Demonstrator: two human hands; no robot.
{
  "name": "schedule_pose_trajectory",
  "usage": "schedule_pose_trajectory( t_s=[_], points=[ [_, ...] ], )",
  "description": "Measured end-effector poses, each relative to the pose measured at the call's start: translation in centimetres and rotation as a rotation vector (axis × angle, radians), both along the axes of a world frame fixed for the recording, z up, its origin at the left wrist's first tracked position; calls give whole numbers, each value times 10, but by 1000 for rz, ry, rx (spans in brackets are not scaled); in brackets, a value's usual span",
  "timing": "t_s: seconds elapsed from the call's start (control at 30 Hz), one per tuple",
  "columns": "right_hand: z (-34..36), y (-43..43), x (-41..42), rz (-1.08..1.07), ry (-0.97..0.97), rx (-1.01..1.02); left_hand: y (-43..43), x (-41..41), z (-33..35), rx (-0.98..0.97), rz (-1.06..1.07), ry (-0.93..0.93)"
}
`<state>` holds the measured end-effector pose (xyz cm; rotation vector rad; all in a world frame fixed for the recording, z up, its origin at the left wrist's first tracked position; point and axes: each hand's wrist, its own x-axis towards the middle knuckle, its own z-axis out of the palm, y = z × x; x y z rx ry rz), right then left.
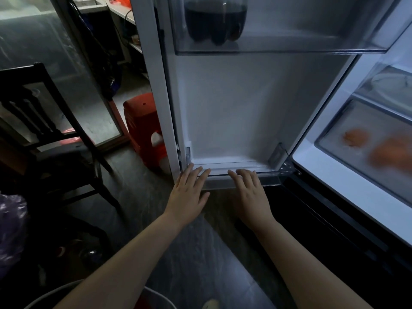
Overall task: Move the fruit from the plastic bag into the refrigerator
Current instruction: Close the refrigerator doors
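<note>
The refrigerator door (234, 112) stands open in front of me, its white inner side facing me. My left hand (189, 192) and my right hand (249, 192) lie flat, fingers spread, on the front edge of the door's bottom clear shelf (274, 172); neither holds anything. To the right, inside the refrigerator, two orange fruits (356, 137) (392, 152) show blurred through the clear crisper drawer (334, 152). A purple plastic bag (11, 228) sits at the far left edge.
A dark drink bottle (215, 18) stands in the upper door bin. Left of the door are a red plastic stool (142, 128) and a dark wooden chair (51, 121). A white round rim (160, 296) shows at the bottom edge.
</note>
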<state>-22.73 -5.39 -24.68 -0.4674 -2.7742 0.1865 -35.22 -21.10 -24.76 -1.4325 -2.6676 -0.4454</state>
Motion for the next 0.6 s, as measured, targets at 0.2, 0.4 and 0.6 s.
schedule_pose_trajectory(
  t_s=[0.2,0.4,0.6],
  points=[
    [0,2,12,12,46,0,-1,18,-2,-8,11,17],
    [0,9,34,51,6,-20,0,43,-2,-35,43,15],
    [2,16,61,83,-15,-49,1,82,-1,-50,92,48]
  ],
)
